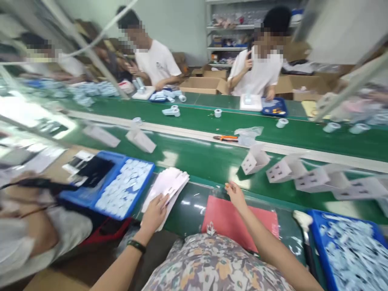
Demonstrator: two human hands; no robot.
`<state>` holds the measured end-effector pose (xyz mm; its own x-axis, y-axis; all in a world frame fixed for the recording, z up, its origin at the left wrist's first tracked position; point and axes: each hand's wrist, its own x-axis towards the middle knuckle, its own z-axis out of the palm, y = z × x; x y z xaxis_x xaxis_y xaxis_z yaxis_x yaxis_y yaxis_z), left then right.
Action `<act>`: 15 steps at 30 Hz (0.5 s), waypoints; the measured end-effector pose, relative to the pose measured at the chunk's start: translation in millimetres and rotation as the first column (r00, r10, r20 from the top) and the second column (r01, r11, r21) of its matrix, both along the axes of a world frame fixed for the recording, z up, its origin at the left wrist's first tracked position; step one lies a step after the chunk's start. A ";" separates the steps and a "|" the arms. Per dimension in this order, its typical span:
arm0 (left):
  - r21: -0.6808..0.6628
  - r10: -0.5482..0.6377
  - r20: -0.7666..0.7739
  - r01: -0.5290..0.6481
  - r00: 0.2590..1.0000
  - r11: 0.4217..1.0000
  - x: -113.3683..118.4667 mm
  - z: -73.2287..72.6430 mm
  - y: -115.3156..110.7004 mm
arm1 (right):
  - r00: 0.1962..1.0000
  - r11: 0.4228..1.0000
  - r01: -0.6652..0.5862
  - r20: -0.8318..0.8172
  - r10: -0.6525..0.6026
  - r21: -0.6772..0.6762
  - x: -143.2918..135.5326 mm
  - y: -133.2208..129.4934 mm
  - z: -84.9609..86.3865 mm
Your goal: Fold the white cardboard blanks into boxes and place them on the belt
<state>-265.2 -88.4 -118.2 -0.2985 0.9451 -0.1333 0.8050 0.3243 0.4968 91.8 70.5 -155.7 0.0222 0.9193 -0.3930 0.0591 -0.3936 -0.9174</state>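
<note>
My left hand (156,212) is closed on the right edge of a stack of flat, folded white cartons (165,182) at the bench's front edge. My right hand (236,196) hangs over the far edge of a red mat (218,214), with thumb and fingers pinched together. A tiny orange spot shows at those fingertips, too small and blurred to name. Beyond that hand, several opened white cartons with small cut-outs, including a near one (254,159), form a row on the green conveyor (194,155).
To my left lies a blue tray (151,173) of small pale parts, beside a seated person. At right are a black-handled tool (306,238) and another blue tray (317,242) of pale-blue parts. Orange-handled pliers (227,138) lie ahead; several co-workers sit across the line.
</note>
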 end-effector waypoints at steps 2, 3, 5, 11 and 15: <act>0.160 0.053 0.200 -0.086 0.978 0.983 19.6 18.2 -7.2 | 0.979 0.986 -0.142 -0.157 0.127 -0.086 -35.4 -15.0 10.5; 0.217 0.051 0.286 -0.117 0.957 0.969 29.5 25.2 -11.1 | 0.952 0.968 -0.207 -0.257 0.167 -0.139 -50.5 -20.5 18.8; 0.282 0.012 0.390 -0.132 0.921 0.950 46.4 35.8 -20.4 | 0.863 0.915 -0.340 -0.459 0.212 -0.217 -72.4 -27.6 38.5; 0.317 -0.119 0.457 -0.037 0.882 0.948 59.8 53.6 -45.2 | 0.774 0.867 -0.480 -0.530 0.346 -0.134 -72.6 -38.3 88.3; 0.295 -0.201 0.471 0.062 0.859 0.954 55.3 68.3 -29.9 | 0.769 0.853 -0.516 -0.481 0.422 -0.078 -54.0 -50.1 111.2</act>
<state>-209.9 -118.3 -49.9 -0.1299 0.9912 0.0269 0.4590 0.0360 0.8877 37.8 20.4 -44.5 -0.6059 0.6721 -0.4256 -0.0974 -0.5936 -0.7988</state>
